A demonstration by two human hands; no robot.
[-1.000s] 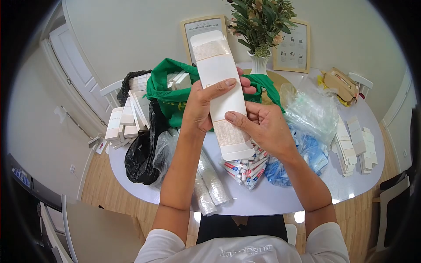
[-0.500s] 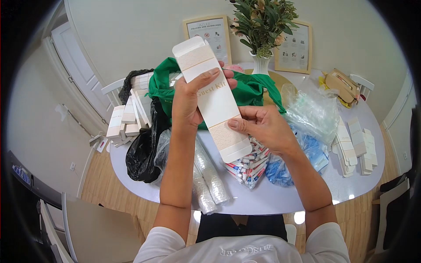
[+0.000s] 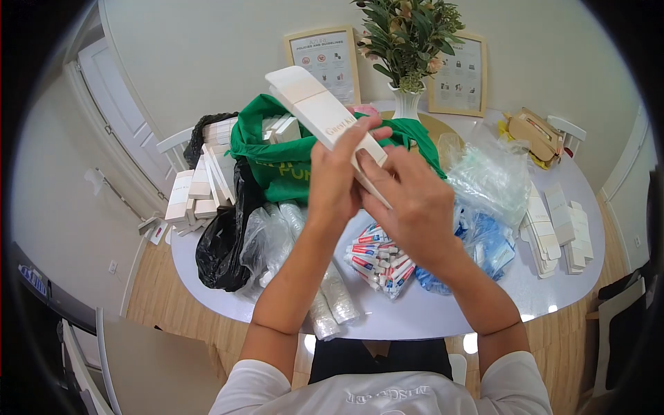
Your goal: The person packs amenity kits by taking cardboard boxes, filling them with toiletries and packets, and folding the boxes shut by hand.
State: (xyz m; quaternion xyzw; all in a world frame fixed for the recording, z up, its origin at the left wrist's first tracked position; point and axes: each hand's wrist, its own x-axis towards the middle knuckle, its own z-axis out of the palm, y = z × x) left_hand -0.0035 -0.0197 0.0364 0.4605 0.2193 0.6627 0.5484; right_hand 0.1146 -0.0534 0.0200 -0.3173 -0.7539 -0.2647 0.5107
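A long white and cream cardboard box printed "Guest Kit" [image 3: 319, 114] is held up in the air, tilted, its upper end pointing to the back left. My left hand [image 3: 339, 176] grips it around the middle, thumb across the printed face. My right hand [image 3: 415, 200] is closed on the lower end, partly hiding it. Below the hands lies a bag of small toothpaste tubes [image 3: 379, 259]. Behind them stands a green cloth bag [image 3: 277, 166] with white boxes inside.
Boxes are piled at the left [image 3: 183, 197] beside a black plastic bag [image 3: 221, 256]. Clear-wrapped rolls [image 3: 328, 304] lie in front. To the right are clear plastic bags [image 3: 491, 180], a blue bag [image 3: 484, 242] and flat boxes [image 3: 543, 232]. A flower vase [image 3: 407, 104] stands behind.
The box has turned partly on edge and tilted further left. My right hand has moved up and left over its lower end, and my left hand has shifted right and down.
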